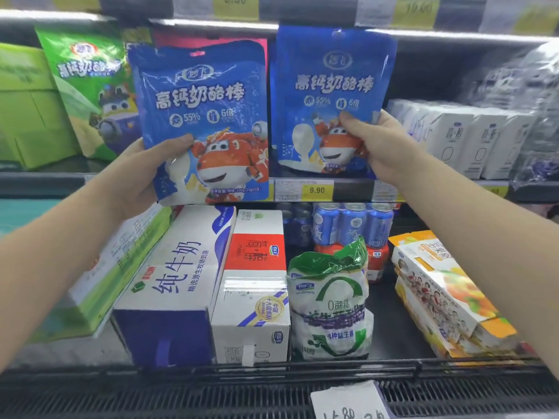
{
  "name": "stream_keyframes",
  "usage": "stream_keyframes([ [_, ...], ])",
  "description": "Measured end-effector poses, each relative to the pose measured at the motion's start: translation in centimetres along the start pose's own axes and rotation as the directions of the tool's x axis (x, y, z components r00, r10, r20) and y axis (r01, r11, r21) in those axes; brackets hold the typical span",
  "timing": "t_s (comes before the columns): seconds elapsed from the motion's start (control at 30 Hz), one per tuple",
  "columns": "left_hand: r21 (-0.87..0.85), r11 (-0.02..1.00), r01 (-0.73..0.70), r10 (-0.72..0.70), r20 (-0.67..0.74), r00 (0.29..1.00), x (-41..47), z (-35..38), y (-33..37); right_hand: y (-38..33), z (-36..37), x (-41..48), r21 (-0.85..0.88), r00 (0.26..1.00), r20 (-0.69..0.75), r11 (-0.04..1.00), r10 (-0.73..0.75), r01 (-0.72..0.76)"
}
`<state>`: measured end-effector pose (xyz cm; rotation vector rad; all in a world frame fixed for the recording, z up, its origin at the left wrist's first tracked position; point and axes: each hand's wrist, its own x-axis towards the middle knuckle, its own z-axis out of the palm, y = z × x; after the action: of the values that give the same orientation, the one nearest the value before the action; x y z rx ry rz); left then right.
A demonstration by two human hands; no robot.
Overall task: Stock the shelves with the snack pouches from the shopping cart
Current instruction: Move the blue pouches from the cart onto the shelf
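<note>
My left hand (pixel 151 173) grips the lower left edge of a blue snack pouch (pixel 199 95) with an orange cartoon plane, held upright in front of the middle shelf (pixel 357 189). My right hand (pixel 384 146) pinches the lower right side of a second blue pouch (pixel 332 74), which stands upright on that shelf just right of the first. A pink pouch (pixel 211 40) shows behind the left one. The shopping cart is out of view.
Green pouches (pixel 87 86) and a green box (pixel 27 110) stand at the shelf's left; white cartons (pixel 459 140) fill its right. Below are milk cases (pixel 178 282), a red-and-white carton (pixel 257 282), a green-white bag (pixel 329 303), blue cans (pixel 351 225) and orange boxes (pixel 438 288).
</note>
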<state>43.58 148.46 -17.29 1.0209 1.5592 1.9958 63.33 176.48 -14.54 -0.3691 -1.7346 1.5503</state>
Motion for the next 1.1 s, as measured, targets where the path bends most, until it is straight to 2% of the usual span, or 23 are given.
stream_keyframes([
  [0.17, 0.007, 1.0, 0.01, -0.011, 0.023, 1.0, -0.1, -0.2, 0.0, -0.3, -0.5, 0.8, -0.181, 0.998, 0.07, 0.983, 0.012, 0.0],
  [0.27, -0.012, 1.0, 0.008, -0.008, 0.03, 1.0, 0.0, -0.1, -0.1, -1.1, -1.0, 1.1, -0.427, 0.996, 0.089, 0.904, 0.023, 0.017],
  [0.4, -0.015, 1.0, 0.026, -0.025, 0.033, 0.999, 0.1, 0.0, -0.1, -1.5, -1.0, 1.8, -0.563, 0.995, 0.099, 0.824, -0.008, 0.062],
  [0.73, 0.005, 0.999, 0.053, -0.053, 0.037, 0.998, 0.4, 0.0, -0.3, -0.7, 1.5, 7.2, -0.689, 0.987, -0.121, 0.707, 0.105, -0.16],
  [0.8, 0.02, 0.998, 0.059, -0.06, 0.051, 0.997, 0.4, 0.0, -0.4, 1.1, 0.8, 10.1, -0.669, 0.987, -0.129, 0.726, 0.101, -0.162],
  [0.93, 0.037, 0.997, 0.062, -0.064, 0.051, 0.997, 0.4, 0.0, -0.4, 0.1, 2.6, 9.5, -0.716, 0.975, -0.132, 0.663, 0.176, -0.217],
  [1.1, 0.056, 0.996, 0.064, -0.067, 0.054, 0.996, 0.5, -0.1, -0.5, 0.7, 3.0, 10.0, -0.664, 0.964, -0.229, 0.703, 0.131, -0.253],
])
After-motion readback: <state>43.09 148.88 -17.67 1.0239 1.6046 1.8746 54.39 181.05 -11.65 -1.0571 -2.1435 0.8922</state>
